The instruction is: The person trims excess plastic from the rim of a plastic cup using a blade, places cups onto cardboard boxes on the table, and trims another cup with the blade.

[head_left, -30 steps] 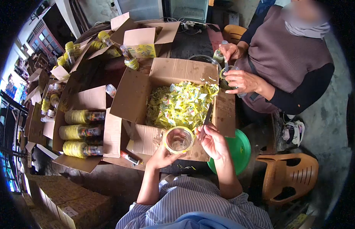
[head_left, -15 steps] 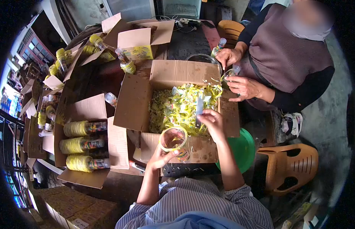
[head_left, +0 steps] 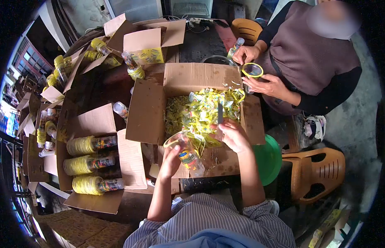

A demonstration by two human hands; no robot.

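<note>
My left hand [head_left: 171,162] is wrapped round a clear plastic cup [head_left: 189,160] with a yellow rim and a printed label. The cup lies tilted, its mouth toward the upper left and its base toward the lower right. In my right hand [head_left: 235,135] is a knife [head_left: 220,113] with its narrow blade pointing up, apart from the cup. Both hands are over the near side of an open cardboard box [head_left: 200,74]. Yellow and clear plastic trimmings [head_left: 200,111] fill much of that box.
Across the table corner, a person [head_left: 312,62] holds another yellow-rimmed cup [head_left: 253,71]. Stacked cups [head_left: 82,163] lie in a box on the left. More boxes [head_left: 142,41] stand behind. A green basin [head_left: 270,161] and an orange chair [head_left: 316,173] are on the right.
The cup in my left hand has tipped from mouth facing me to lying slanted, showing its label. My right hand with the knife has shifted slightly right and down. The other person's cup turned rim-up.
</note>
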